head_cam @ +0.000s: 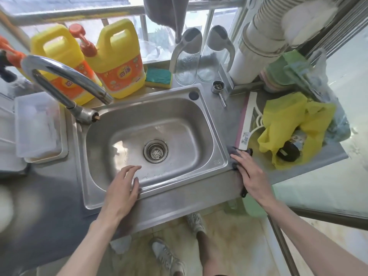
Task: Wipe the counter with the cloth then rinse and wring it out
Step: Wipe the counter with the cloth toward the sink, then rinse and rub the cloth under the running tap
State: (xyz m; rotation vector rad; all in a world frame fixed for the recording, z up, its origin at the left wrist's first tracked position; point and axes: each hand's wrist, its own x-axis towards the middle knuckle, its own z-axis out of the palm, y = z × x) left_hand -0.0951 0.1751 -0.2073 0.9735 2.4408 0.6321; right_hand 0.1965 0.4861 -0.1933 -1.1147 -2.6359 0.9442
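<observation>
A dark grey cloth (235, 151) lies on the grey counter (229, 116) just right of the steel sink (211, 120). My right hand (249, 172) presses flat on it, so only its edges show. My left hand (121, 190) rests open on the sink's front rim, fingers reaching over the basin and holding nothing. The basin is dry-looking, with a strainer drain (155, 151) in the middle. The curved tap (59, 76) stands at the sink's back left corner, no water running.
Two yellow detergent jugs (119, 62) and a sponge (158, 78) stand behind the sink, with two glass jugs (186, 62). A yellow bag (288, 124) and white rack (249, 120) crowd the counter on the right. Plastic trays (37, 126) sit left.
</observation>
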